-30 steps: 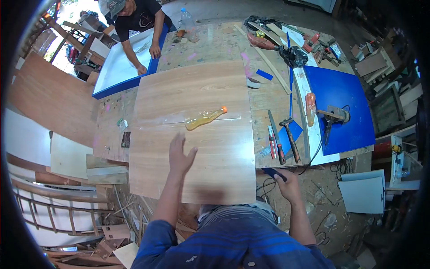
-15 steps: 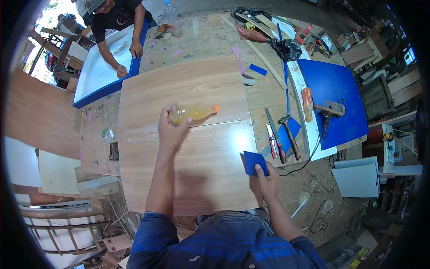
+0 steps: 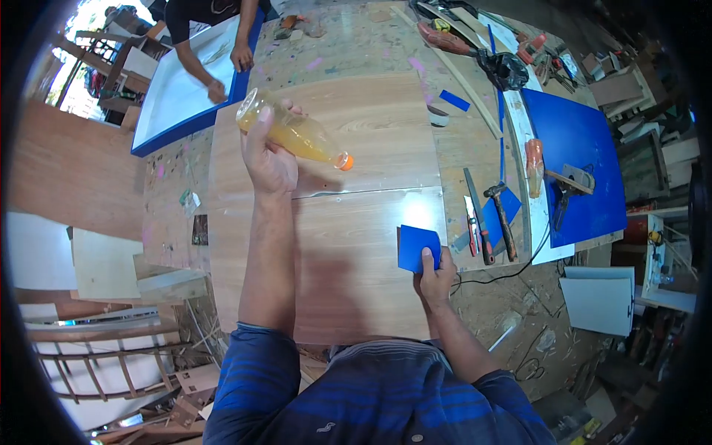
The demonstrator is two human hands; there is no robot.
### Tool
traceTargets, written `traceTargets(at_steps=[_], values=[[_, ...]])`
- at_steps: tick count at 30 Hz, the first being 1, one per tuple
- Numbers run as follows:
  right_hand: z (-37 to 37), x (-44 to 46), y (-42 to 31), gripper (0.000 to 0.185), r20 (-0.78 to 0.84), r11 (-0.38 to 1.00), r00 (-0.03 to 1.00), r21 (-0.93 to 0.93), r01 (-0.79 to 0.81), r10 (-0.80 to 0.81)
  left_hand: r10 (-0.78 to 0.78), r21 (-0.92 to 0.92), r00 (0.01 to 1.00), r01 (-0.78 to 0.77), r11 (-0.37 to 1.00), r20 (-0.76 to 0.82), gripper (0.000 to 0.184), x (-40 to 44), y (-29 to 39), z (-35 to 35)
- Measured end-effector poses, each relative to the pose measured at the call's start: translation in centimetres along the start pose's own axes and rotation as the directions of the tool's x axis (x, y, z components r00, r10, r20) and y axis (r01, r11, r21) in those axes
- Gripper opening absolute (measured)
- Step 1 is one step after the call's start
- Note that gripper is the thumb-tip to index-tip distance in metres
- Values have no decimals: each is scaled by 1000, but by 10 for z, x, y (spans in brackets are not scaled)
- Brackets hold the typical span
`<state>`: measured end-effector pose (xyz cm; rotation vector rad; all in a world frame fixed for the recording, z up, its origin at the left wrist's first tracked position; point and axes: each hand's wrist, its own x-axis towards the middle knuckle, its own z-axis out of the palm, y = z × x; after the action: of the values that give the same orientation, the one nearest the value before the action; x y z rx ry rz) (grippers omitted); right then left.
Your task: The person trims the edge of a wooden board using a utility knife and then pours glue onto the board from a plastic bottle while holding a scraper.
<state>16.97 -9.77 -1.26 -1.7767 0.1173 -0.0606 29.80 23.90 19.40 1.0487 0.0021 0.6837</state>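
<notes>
My left hand [image 3: 271,159] is wrapped round a clear plastic bottle [image 3: 304,139] of yellowish liquid. The bottle tilts with its orange cap low and to the right, above a wood-grain board [image 3: 356,297]. My right hand [image 3: 436,273] pinches a small blue square piece [image 3: 417,248] between thumb and fingers, over the board's right edge. A seam crosses the board between my two hands. Beside the right hand, on the workbench, lie a utility knife [image 3: 472,226], a hammer [image 3: 501,221] and a long tool with a red-and-black handle [image 3: 486,248].
Across the bench a co-worker's hands [image 3: 230,70] are at a blue-edged white panel [image 3: 185,70]. To the right lie a blue sheet [image 3: 586,156], an orange-handled tool [image 3: 534,167] and a cable. A tape roll [image 3: 438,116] sits past the board.
My left hand has lifted the bottle off the board and tipped its cap end downward. My right hand still holds the blue piece. The view has shifted slightly.
</notes>
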Motion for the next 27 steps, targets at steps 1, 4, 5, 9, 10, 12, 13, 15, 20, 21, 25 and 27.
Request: traceTargets(at_steps=[1, 4, 5, 9, 10, 12, 13, 15, 20, 21, 25, 27], values=[[2, 1, -2, 29, 2, 1000, 1000, 27, -12, 12, -7, -3, 999, 7, 1000, -38, 55, 0, 4, -4], [3, 1, -9, 28, 13, 996, 999, 78, -32, 31, 40, 111, 992, -27, 993, -120, 58, -10, 11, -21], [2, 1, -8, 28, 23, 997, 999, 78, -29, 27, 66, 128, 988, -48, 991, -138, 59, -13, 12, -26], [2, 1, 0, 24, 69, 972, 993, 212, -105, 93, 125, 146, 965, -93, 985, -228, 63, -24, 18, -48], [3, 1, -2, 24, 58, 980, 996, 183, -84, 74, 132, 140, 958, -99, 985, -255, 64, -27, 21, -54], [6, 0, -9, 24, 40, 991, 999, 130, -38, 33, 132, 136, 942, -94, 986, -308, 66, -28, 27, -69], [8, 1, -11, 23, 61, 978, 995, 189, -85, 75, 130, 132, 935, -90, 987, -330, 67, -29, 30, -76], [5, 3, -15, 22, 97, 938, 983, 295, -181, 158, 150, 146, 922, -103, 984, -356, 67, -32, 36, -91], [-1, 94, -69, 25, 188, 907, 943, -273, 320, -276, 132, 126, 878, -82, 989, -460, 68, -52, 48, -122], [14, 114, -92, 24, 272, 907, 927, -262, 331, -260, 117, 114, 861, -70, 991, -495, 68, -55, 48, -127], [110, 161, -116, 28, 602, 858, 747, -192, 476, -280, 93, 105, 822, -41, 994, -563, 66, -59, 50, -152], [143, 184, -106, 35, 681, 807, 701, -283, 518, -211, 115, 164, 806, -22, 986, -581, 66, -58, 55, -151]])
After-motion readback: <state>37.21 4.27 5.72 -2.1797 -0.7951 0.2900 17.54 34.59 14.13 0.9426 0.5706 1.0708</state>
